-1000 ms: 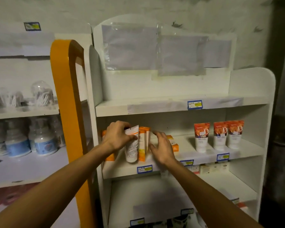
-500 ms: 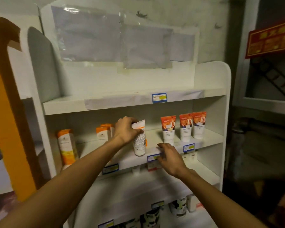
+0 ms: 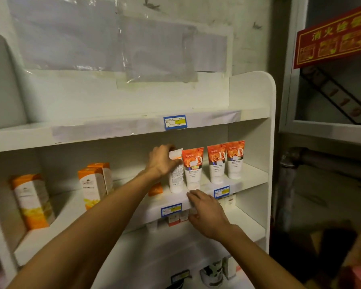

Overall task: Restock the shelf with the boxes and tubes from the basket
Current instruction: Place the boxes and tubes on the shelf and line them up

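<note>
My left hand [image 3: 162, 161] grips the top of a white tube [image 3: 176, 178] with small print, held upright on the middle shelf [image 3: 250, 180], right beside the leftmost of three orange-topped tubes [image 3: 193, 167]. My right hand [image 3: 206, 213] lies at the shelf's front edge below those tubes, fingers spread, holding nothing. Orange-and-white boxes [image 3: 94, 184] stand further left on the same shelf, and a small orange box [image 3: 155, 189] lies behind my left forearm. The basket is out of view.
The top shelf [image 3: 113, 130] carries only a blue price tag [image 3: 174, 122]. Small boxes [image 3: 175, 219] sit on the shelf below, and dark containers [image 3: 212, 272] at the bottom. A red sign [image 3: 333, 36] hangs on the right.
My left hand has carried the white tube rightward from beside the orange boxes to the row of orange-topped tubes. My right hand followed along the shelf edge. The view swung right.
</note>
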